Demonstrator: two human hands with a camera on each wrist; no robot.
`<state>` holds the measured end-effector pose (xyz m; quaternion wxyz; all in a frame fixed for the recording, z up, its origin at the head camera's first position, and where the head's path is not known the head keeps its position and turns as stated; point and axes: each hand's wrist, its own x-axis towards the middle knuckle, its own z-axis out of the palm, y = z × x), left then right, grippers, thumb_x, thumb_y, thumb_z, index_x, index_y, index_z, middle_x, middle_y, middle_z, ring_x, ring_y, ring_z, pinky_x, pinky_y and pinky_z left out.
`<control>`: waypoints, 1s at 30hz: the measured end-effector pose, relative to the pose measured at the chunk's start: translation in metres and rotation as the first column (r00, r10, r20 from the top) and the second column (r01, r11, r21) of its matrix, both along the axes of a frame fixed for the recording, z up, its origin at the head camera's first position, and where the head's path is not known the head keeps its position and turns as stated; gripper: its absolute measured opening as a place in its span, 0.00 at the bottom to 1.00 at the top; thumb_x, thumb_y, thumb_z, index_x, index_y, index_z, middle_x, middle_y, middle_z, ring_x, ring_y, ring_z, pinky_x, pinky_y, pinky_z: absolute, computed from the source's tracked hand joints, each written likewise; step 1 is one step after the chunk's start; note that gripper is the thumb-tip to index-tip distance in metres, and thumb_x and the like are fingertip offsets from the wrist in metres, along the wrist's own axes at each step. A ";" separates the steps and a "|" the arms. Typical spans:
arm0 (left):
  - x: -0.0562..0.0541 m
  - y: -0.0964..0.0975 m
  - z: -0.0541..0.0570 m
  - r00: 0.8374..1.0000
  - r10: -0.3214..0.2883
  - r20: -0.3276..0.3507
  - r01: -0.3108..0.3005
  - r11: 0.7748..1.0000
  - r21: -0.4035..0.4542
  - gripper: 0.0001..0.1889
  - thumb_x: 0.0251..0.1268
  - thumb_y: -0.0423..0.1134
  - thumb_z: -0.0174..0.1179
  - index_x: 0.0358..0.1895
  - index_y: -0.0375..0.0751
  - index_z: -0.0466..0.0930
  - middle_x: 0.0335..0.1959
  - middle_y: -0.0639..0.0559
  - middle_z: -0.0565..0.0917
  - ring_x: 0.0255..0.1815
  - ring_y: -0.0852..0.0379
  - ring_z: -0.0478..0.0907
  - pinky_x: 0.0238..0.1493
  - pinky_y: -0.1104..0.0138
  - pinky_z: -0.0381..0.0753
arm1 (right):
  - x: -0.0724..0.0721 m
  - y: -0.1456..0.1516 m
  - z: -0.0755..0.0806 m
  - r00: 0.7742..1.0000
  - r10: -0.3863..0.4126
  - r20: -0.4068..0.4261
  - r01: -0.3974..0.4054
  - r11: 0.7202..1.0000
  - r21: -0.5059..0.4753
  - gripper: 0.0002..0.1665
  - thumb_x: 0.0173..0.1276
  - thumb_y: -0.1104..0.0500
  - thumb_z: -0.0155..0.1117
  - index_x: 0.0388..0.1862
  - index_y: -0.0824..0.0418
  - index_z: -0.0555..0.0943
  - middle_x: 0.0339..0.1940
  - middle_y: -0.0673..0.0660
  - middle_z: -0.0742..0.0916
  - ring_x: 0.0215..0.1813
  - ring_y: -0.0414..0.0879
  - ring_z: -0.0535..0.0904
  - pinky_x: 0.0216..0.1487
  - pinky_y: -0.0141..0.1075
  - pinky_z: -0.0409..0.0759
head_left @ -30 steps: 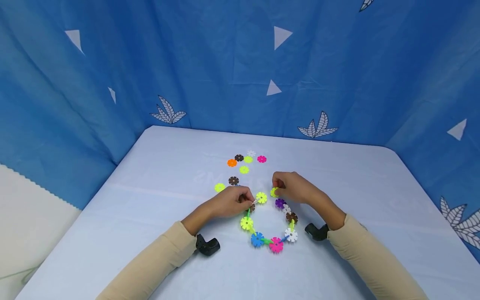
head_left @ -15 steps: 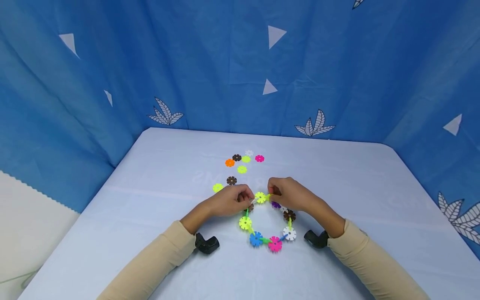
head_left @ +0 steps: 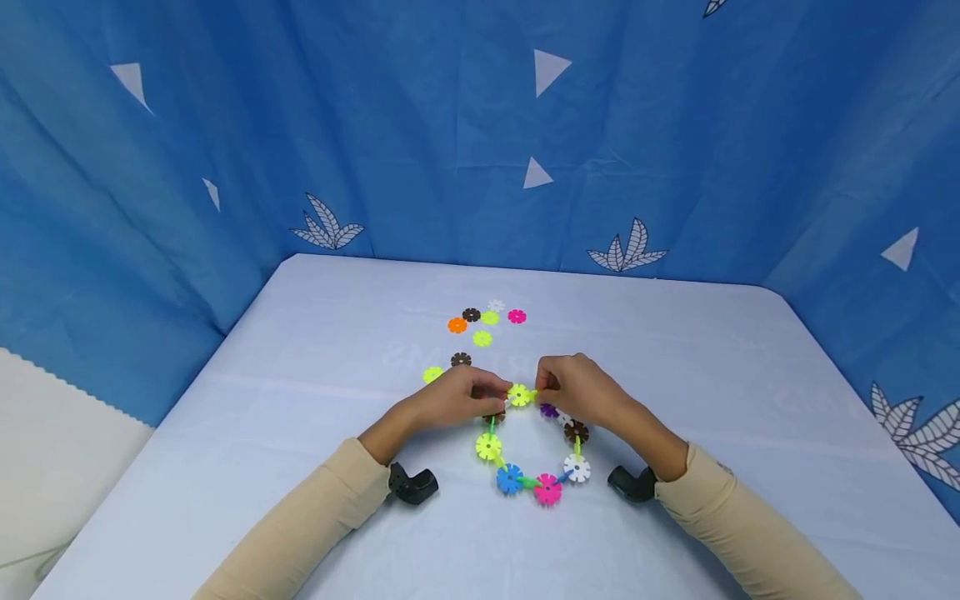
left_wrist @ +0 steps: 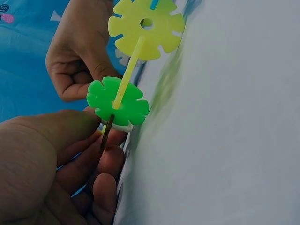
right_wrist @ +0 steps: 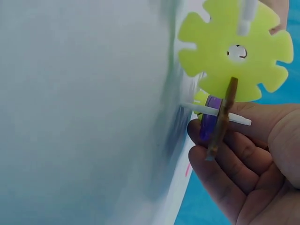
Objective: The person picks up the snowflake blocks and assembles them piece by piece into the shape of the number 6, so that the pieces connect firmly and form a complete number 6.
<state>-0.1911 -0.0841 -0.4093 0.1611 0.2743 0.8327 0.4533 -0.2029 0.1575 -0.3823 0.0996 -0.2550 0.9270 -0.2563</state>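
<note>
Notched interlocking plastic discs form a ring on the table in the head view, including a pink disc point(head_left: 547, 490), a blue disc point(head_left: 509, 479) and a brown disc point(head_left: 576, 432). My left hand point(head_left: 461, 396) pinches a white disc point(head_left: 507, 404) at the ring's upper left, beside a green disc point(left_wrist: 133, 110) in the left wrist view. Just right of it stands a yellow-green disc point(head_left: 519, 395). My right hand point(head_left: 577, 387) pinches a second yellow-green disc point(head_left: 534, 395), seen edge-on and mostly hidden by the fingers. A purple disc point(right_wrist: 209, 123) lies close to the right fingers.
Several loose discs lie farther back, among them an orange disc point(head_left: 457, 325), a pink loose disc point(head_left: 517, 317) and a brown loose disc point(head_left: 461, 359). Black wrist devices point(head_left: 414, 485) sit at both wrists. A blue curtain point(head_left: 450, 125) hangs behind the white table point(head_left: 712, 358).
My right hand has moved left, bringing its yellow-green disc up against the other yellow-green one and narrowing the gap. The left fingers have shifted slightly upward at the white disc.
</note>
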 end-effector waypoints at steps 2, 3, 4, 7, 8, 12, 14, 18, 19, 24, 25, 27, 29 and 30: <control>0.000 0.000 0.001 1.000 0.001 0.018 -0.002 1.000 0.008 0.17 0.73 0.35 0.62 0.62 0.36 0.82 0.47 0.56 0.87 0.48 0.61 0.80 0.54 0.66 0.78 | 0.000 0.000 -0.001 1.000 0.002 -0.008 -0.002 1.000 -0.004 0.11 0.62 0.64 0.76 0.29 0.54 0.81 0.24 0.45 0.82 0.28 0.42 0.76 0.31 0.34 0.79; 0.001 0.000 0.001 1.000 0.005 0.028 -0.005 1.000 0.010 0.17 0.73 0.34 0.62 0.62 0.36 0.82 0.47 0.56 0.87 0.48 0.61 0.80 0.55 0.65 0.78 | 0.001 0.000 -0.001 1.000 0.004 -0.011 -0.004 1.000 -0.005 0.11 0.62 0.64 0.77 0.29 0.54 0.81 0.24 0.45 0.82 0.27 0.42 0.76 0.31 0.34 0.79; 0.001 0.000 0.001 0.999 0.008 0.037 -0.008 1.000 0.011 0.17 0.72 0.34 0.63 0.62 0.36 0.82 0.47 0.56 0.87 0.48 0.61 0.80 0.55 0.65 0.78 | 0.001 0.000 -0.001 1.000 0.007 -0.014 -0.007 1.000 -0.006 0.11 0.62 0.64 0.77 0.28 0.54 0.81 0.23 0.44 0.82 0.27 0.42 0.76 0.30 0.34 0.79; 0.002 0.001 0.001 0.998 0.021 0.056 -0.021 1.000 0.005 0.17 0.72 0.34 0.63 0.61 0.35 0.82 0.47 0.55 0.87 0.48 0.61 0.80 0.57 0.64 0.78 | 0.002 -0.002 -0.002 1.000 0.013 -0.021 -0.013 1.000 -0.010 0.12 0.61 0.65 0.77 0.27 0.54 0.81 0.22 0.44 0.82 0.26 0.41 0.75 0.30 0.35 0.78; 0.002 0.001 0.001 0.998 0.025 0.060 -0.025 1.000 0.002 0.18 0.72 0.34 0.63 0.61 0.35 0.82 0.47 0.55 0.88 0.48 0.61 0.81 0.57 0.63 0.78 | 0.003 -0.003 -0.002 1.000 0.014 -0.022 -0.014 1.000 -0.013 0.12 0.61 0.65 0.77 0.27 0.54 0.81 0.22 0.44 0.81 0.26 0.41 0.75 0.30 0.35 0.78; 0.003 0.001 0.002 0.996 0.037 0.078 -0.038 0.999 0.009 0.17 0.72 0.34 0.63 0.61 0.35 0.82 0.48 0.54 0.87 0.49 0.61 0.81 0.58 0.62 0.77 | 0.006 -0.007 -0.001 0.999 0.013 -0.033 -0.014 1.000 -0.022 0.12 0.61 0.65 0.77 0.26 0.54 0.81 0.21 0.44 0.82 0.25 0.40 0.75 0.29 0.35 0.78; 0.003 0.001 0.002 0.996 0.042 0.080 -0.043 0.999 0.014 0.17 0.72 0.34 0.63 0.61 0.36 0.82 0.49 0.54 0.87 0.49 0.61 0.81 0.58 0.62 0.78 | 0.006 -0.008 -0.001 0.999 0.013 -0.039 -0.014 1.000 -0.026 0.12 0.60 0.65 0.77 0.26 0.54 0.81 0.21 0.44 0.82 0.24 0.40 0.75 0.29 0.35 0.77; 0.002 -0.001 -0.001 0.997 0.030 0.067 -0.031 0.999 0.023 0.17 0.72 0.34 0.63 0.61 0.36 0.82 0.48 0.54 0.87 0.48 0.60 0.81 0.55 0.64 0.78 | 0.006 -0.008 -0.001 0.999 0.026 -0.026 -0.026 0.999 -0.023 0.13 0.61 0.66 0.76 0.28 0.54 0.79 0.22 0.45 0.81 0.25 0.41 0.75 0.29 0.35 0.77; 0.002 -0.001 -0.001 0.998 0.023 0.065 -0.025 0.999 0.029 0.17 0.72 0.33 0.63 0.61 0.36 0.82 0.47 0.54 0.87 0.47 0.60 0.81 0.55 0.65 0.79 | 0.005 -0.007 -0.002 0.999 0.032 -0.019 -0.033 0.999 -0.023 0.13 0.62 0.65 0.76 0.28 0.54 0.78 0.22 0.45 0.81 0.26 0.41 0.74 0.30 0.35 0.77; 0.001 0.000 -0.004 0.999 -0.014 0.033 0.013 0.999 0.042 0.16 0.72 0.33 0.62 0.60 0.36 0.81 0.45 0.55 0.86 0.46 0.59 0.82 0.52 0.67 0.79 | 0.002 0.004 -0.004 0.996 0.081 0.044 -0.078 0.995 -0.058 0.11 0.65 0.65 0.74 0.37 0.55 0.79 0.30 0.46 0.83 0.34 0.42 0.78 0.39 0.36 0.81; 0.001 0.001 -0.005 1.000 -0.017 0.023 0.017 0.999 0.039 0.16 0.72 0.33 0.62 0.60 0.37 0.81 0.45 0.56 0.86 0.46 0.60 0.82 0.52 0.67 0.80 | 0.002 0.007 -0.004 0.994 0.093 0.061 -0.089 0.993 -0.074 0.10 0.65 0.64 0.73 0.39 0.55 0.80 0.33 0.46 0.84 0.37 0.43 0.79 0.41 0.37 0.81; 0.001 0.002 -0.006 1.000 -0.021 0.001 0.021 0.999 0.031 0.16 0.73 0.34 0.62 0.60 0.38 0.81 0.44 0.57 0.86 0.45 0.61 0.82 0.51 0.67 0.80 | 0.003 0.014 -0.004 0.990 0.114 0.083 -0.106 0.989 -0.099 0.10 0.67 0.64 0.72 0.44 0.56 0.81 0.38 0.46 0.85 0.42 0.43 0.81 0.47 0.39 0.82; 0.001 0.003 -0.006 1.000 -0.021 -0.013 0.021 1.000 0.019 0.15 0.73 0.35 0.62 0.59 0.39 0.82 0.43 0.59 0.86 0.44 0.62 0.81 0.50 0.67 0.80 | 0.004 0.022 -0.003 0.987 0.123 0.106 -0.111 0.987 -0.113 0.11 0.69 0.63 0.70 0.48 0.57 0.80 0.41 0.48 0.85 0.45 0.45 0.80 0.48 0.41 0.82; 0.000 0.004 -0.006 1.000 -0.019 -0.019 0.020 1.000 0.013 0.15 0.73 0.35 0.62 0.59 0.39 0.82 0.43 0.59 0.85 0.44 0.62 0.81 0.49 0.67 0.80 | 0.004 0.025 -0.003 0.985 0.119 0.121 -0.106 0.988 -0.113 0.11 0.70 0.63 0.68 0.50 0.58 0.80 0.42 0.49 0.84 0.45 0.46 0.80 0.48 0.41 0.81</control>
